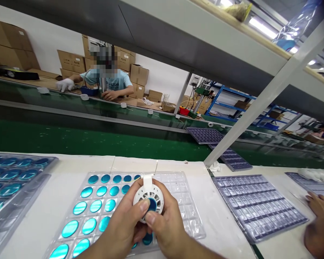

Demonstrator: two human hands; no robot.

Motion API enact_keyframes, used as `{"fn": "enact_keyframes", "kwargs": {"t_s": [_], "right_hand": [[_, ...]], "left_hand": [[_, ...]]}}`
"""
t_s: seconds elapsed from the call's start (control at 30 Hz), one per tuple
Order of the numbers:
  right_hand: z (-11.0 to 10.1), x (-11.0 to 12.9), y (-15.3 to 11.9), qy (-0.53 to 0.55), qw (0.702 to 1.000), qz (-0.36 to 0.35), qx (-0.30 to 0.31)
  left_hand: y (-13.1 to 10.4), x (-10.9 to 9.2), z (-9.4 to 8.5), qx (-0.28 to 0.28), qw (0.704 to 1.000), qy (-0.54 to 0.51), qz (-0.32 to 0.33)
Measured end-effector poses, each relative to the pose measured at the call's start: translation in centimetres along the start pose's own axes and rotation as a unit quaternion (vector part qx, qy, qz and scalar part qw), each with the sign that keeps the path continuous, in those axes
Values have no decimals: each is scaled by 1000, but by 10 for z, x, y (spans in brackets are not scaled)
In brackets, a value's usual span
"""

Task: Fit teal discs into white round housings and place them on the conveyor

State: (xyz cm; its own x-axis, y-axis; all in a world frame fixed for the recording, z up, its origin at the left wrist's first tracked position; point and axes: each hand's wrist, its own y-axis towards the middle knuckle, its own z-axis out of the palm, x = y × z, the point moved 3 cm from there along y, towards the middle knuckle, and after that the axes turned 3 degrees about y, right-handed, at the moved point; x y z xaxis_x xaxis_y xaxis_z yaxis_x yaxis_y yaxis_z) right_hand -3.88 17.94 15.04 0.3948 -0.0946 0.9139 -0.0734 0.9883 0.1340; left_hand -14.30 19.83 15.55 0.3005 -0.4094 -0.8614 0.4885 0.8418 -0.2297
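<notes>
Between my two hands is a round white plastic housing (157, 194) with slotted vents and a white tab on top, like a small fan casing. A shiny blue disc (152, 205) sits at its middle. My left hand (131, 210) grips the left side, its thumb pressed on the disc. On the right side my right hand (169, 216) wraps round the housing, its thumb at the disc's lower edge. Below lies a clear plastic tray (190, 216); blue discs (95, 205) fill pockets on its left, while pockets on the right hold none. My hands hide its middle.
At left stand stacked trays (47, 172) of blue discs. A purple-grey tray (259, 205) lies at right, near another person's hand (322, 205). Beyond runs a green conveyor belt (78, 138); a co-worker (118, 84) sits behind it. A slanted white post (261, 100) supports the overhead shelf.
</notes>
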Motion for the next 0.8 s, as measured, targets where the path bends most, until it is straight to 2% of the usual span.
{"fn": "enact_keyframes", "kwargs": {"t_s": [0.07,0.23,0.43,0.63,0.8], "right_hand": [[-2,-3,2,13,1000,13,-1],[-7,-4,4,19,998,36,56],[-11,0,5,14,999,32,20],[-12,-6,-1,-4,999,39,23],[-11,-7,4,-18,1000,21,10]], "left_hand": [[3,1,2,14,1000,-6,10],[4,-2,6,12,1000,-28,8],[3,-2,7,12,999,-41,10],[4,4,-3,-1,999,-48,25],[8,6,0,-15,996,-81,27]]}}
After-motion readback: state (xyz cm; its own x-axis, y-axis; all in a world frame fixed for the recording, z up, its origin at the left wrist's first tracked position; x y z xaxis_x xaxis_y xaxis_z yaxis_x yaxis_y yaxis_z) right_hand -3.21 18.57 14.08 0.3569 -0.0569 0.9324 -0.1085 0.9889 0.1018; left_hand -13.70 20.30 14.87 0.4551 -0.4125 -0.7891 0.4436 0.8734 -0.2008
